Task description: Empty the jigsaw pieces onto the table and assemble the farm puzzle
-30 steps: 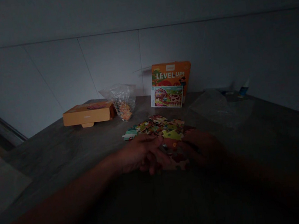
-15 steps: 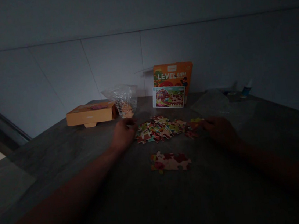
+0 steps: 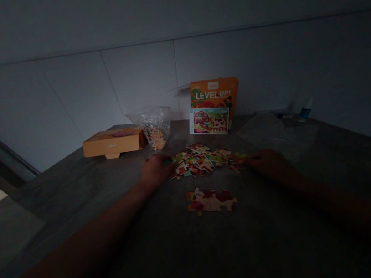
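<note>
A heap of loose jigsaw puzzle pieces (image 3: 197,161) lies on the dark grey table. My left hand (image 3: 155,171) is at the heap's left edge, its fingers curled together; anything between them is too dark to make out. At the right edge, my right hand (image 3: 270,164) pinches a yellow-green puzzle piece (image 3: 240,155) between thumb and fingers. Nearer to me, a few joined puzzle pieces (image 3: 213,200) lie flat and show a cow with brown patches.
Behind the heap, a farm picture card (image 3: 209,121) leans against an orange "LEVEL UP!" box (image 3: 213,90). A clear bag (image 3: 154,127) with more pieces stands left of them, beside an orange box part (image 3: 113,142). Clear plastic (image 3: 265,128) lies at the right.
My left hand has come down and slightly right, closer to the heap. My right hand has shifted a little left with the puzzle piece. The joined cow pieces have not moved.
</note>
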`<action>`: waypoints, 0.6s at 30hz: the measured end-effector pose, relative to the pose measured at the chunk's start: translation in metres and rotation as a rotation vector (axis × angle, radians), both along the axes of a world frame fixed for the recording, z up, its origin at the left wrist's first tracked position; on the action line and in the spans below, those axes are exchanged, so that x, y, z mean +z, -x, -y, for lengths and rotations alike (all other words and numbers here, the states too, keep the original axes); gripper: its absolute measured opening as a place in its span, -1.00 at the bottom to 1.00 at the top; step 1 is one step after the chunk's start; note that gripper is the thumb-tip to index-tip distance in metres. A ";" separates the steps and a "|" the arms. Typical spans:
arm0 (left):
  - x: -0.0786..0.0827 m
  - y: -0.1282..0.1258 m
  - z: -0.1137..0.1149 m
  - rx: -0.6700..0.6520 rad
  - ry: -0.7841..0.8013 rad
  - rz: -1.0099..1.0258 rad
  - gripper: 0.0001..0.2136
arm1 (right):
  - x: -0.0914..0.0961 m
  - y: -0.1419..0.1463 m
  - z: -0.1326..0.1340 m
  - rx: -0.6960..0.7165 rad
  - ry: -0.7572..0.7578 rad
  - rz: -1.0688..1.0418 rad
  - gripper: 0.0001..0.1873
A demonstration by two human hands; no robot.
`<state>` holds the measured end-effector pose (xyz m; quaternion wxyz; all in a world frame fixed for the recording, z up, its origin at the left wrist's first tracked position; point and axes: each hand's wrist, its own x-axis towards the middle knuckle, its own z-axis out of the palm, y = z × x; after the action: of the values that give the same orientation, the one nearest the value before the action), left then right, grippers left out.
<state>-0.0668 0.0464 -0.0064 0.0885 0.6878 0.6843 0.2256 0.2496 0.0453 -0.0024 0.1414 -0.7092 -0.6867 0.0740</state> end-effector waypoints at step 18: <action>0.006 -0.006 0.008 -0.085 -0.048 -0.033 -0.71 | -0.013 0.008 0.007 0.150 -0.330 -0.076 -0.39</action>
<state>-0.0611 0.0389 -0.0008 0.0702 0.7218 0.6501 0.2267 0.2412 0.0385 -0.0154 0.2757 -0.6199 -0.7347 -0.0028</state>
